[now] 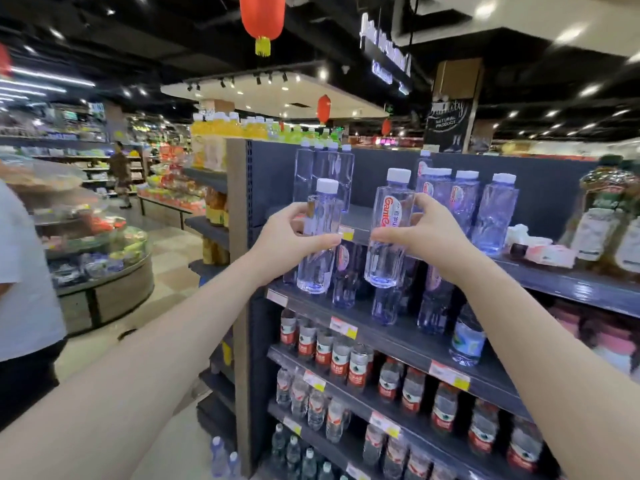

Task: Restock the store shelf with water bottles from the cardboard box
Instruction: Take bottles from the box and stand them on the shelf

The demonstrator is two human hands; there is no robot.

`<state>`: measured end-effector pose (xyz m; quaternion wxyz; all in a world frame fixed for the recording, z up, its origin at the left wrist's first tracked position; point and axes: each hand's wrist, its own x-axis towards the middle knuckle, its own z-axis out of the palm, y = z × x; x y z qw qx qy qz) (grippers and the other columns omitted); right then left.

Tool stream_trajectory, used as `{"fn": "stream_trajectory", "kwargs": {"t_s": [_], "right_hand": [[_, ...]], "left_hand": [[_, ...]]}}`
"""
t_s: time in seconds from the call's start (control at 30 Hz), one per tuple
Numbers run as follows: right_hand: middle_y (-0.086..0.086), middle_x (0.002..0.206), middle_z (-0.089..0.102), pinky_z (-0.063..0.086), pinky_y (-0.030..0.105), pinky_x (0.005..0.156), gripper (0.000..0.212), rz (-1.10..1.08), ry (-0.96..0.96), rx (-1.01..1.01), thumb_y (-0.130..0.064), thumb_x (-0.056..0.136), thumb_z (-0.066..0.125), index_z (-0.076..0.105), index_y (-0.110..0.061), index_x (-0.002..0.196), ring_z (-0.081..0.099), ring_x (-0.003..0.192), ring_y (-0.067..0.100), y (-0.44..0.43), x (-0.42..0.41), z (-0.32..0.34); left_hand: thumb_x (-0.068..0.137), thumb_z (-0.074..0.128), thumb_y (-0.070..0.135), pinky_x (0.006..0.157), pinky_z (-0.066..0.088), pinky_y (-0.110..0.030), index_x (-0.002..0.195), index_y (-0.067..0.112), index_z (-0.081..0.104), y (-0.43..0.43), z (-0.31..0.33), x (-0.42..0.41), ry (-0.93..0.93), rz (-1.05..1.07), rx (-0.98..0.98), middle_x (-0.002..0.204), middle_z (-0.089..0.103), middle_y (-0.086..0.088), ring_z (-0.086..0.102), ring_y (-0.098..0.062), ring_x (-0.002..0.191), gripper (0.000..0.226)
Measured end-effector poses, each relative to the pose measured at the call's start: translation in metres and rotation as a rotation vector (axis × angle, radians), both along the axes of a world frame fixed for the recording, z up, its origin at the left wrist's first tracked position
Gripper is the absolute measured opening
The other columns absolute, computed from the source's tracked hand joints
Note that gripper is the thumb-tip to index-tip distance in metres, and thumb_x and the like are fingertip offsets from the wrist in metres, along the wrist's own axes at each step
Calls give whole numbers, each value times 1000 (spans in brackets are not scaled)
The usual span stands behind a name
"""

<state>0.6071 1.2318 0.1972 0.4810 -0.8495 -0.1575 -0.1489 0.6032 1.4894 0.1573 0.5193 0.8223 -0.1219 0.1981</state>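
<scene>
My left hand (294,233) grips a clear water bottle with a white cap (320,258), held upright in front of the top shelf (360,230). My right hand (427,230) grips a second clear bottle (388,233) with a red label, tilted slightly. Both bottles hang in the air just before the shelf's front edge. Several matching bottles (467,209) stand on the top shelf at the right, and a few (323,171) stand at its back left. The cardboard box is not in view.
Lower shelves (398,341) carry several bottles with red labels. Tall bottles (606,220) and small packs (550,254) stand at the far right of the top shelf. A person in a white shirt (24,289) stands at the left, beside a round display stand (104,271).
</scene>
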Motion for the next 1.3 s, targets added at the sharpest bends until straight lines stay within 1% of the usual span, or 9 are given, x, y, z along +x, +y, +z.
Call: {"fn": "stream_trajectory", "kwargs": {"t_s": [0.13,0.27,0.5,0.6,0.7,0.87,1.0,1.13,1.3], "right_hand": [[1,117,67,54,39,84,94,-59,-5,-9,-54,60,92,48,-25,137,67,106,22,10,51,7],[-7,98,73,50,27,72,54,-108,2,-13,-41,70,92,53,-39,106,70,96,15,15,88,11],[-2,112,69,52,31,81,88,-232,-5,-26,-47,65,93,49,-26,138,68,103,18,35,158,7],[2,120,70,56,41,91,107,-301,-11,-24,-56,56,93,45,-26,146,68,108,21,44,191,9],[-2,108,71,48,26,67,83,-372,-28,32,-45,65,94,51,-28,133,69,92,17,53,220,14],[-6,97,72,42,19,57,62,-478,-68,125,-26,71,93,50,-26,116,72,86,14,70,255,23],[-10,92,68,44,18,59,54,-564,-91,112,-21,73,91,58,-24,116,67,80,5,75,282,23],[-14,91,63,43,17,60,51,-610,-74,100,-20,76,89,57,-24,115,63,81,2,73,311,13],[-4,103,71,46,12,55,55,-696,-68,157,-11,78,86,58,-20,125,65,81,3,62,347,-4]], "left_hand": [[57,92,74,107,55,-44,139,37,61,6,2,62,6,-31,23,135,69,10,68,-15,123,95],[57,91,76,107,54,-45,144,36,57,7,5,118,7,-81,13,138,68,7,65,-16,127,101],[65,92,65,103,56,-48,125,45,66,8,12,214,0,-245,2,123,75,11,69,-15,119,68],[78,92,45,91,59,-27,110,48,63,14,19,256,-5,-340,9,108,76,12,71,-5,106,43],[82,91,34,67,52,-6,103,47,61,20,27,298,-40,-426,18,94,76,14,72,12,82,39],[82,90,34,78,57,-27,113,38,66,29,45,351,-20,-542,-4,92,83,6,79,-4,81,40],[83,90,36,62,52,-21,107,43,63,29,55,379,-11,-616,-43,90,83,5,77,-1,74,37],[81,91,33,83,57,-36,123,30,68,23,52,397,9,-687,-56,97,84,-1,81,-21,89,48],[83,91,27,86,58,-33,123,26,69,12,46,411,-6,-719,-41,98,84,0,81,-16,89,45]]}}
